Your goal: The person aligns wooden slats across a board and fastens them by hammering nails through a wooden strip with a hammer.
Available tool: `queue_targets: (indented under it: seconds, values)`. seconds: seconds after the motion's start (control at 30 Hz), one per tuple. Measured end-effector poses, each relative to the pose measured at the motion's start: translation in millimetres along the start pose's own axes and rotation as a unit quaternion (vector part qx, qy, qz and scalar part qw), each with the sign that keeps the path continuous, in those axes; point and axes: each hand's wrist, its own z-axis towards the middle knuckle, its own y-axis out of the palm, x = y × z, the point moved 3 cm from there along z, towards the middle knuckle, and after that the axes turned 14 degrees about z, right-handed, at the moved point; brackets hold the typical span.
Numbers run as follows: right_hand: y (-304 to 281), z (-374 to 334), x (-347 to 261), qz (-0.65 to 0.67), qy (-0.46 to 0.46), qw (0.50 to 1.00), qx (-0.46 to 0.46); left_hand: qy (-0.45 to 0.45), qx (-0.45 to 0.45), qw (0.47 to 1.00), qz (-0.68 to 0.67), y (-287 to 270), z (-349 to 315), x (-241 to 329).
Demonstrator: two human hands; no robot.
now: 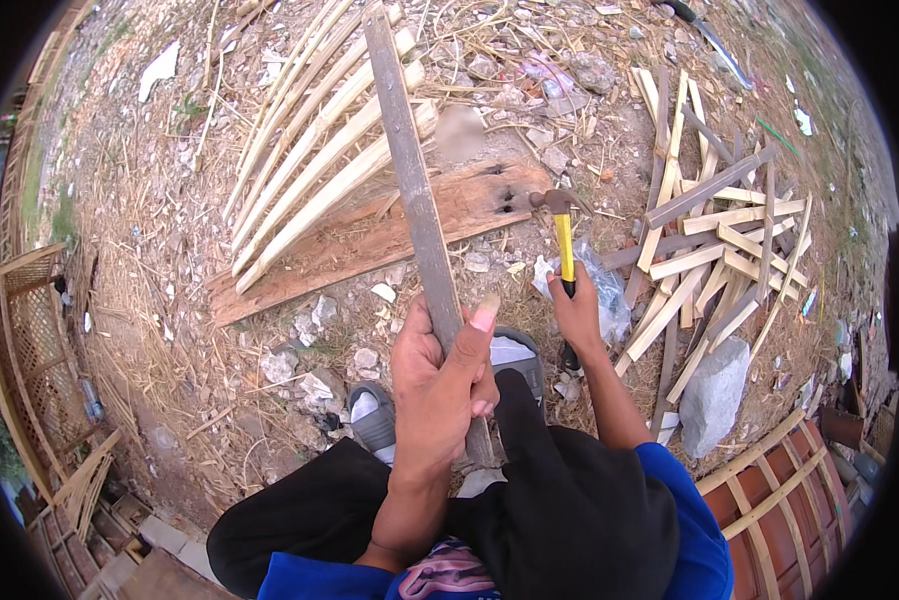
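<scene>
Left hand [438, 372] wrapped round a flat grey slat [428, 205], mid-frame; right hand [578, 312] closed on a yellow-handled hammer [566, 245], right of centre. Left: open, stony ground [160, 330]. Above centre: splintery-edged plank [482, 200].

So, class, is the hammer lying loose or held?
Held: the hammer has the right hand wrapped around it, just below the yellow part.

A grey rock [715, 398] lies right, a latticed frame [38, 342] left.
</scene>
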Motion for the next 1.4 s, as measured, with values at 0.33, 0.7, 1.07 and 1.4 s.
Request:
queue_targets:
  seconds: [0.33,0.7,1.07,1.4]
  values:
    - [15.6,-78.2,-103.9,0.044,-0.017,0.999,-0.003,0.085,-0.203,0.917,-0.332,-88.1,-125.5,147.3]
    - [20.9,-119.7,-134.8,0.043,0.019,0.998,-0.035,0.172,-0.252,0.877,-0.372,-142.3,-177.6,257.1]
    - [11.7,-133.4,-143.3,0.062,0.037,0.997,-0.038,0.177,-0.248,0.879,-0.368,-149.1,-192.3,285.7]
    - [11.8,-140.6,-145.4,0.058,0.000,0.998,-0.035,0.263,-0.217,0.871,-0.353,-172.4,-215.9,310.2]
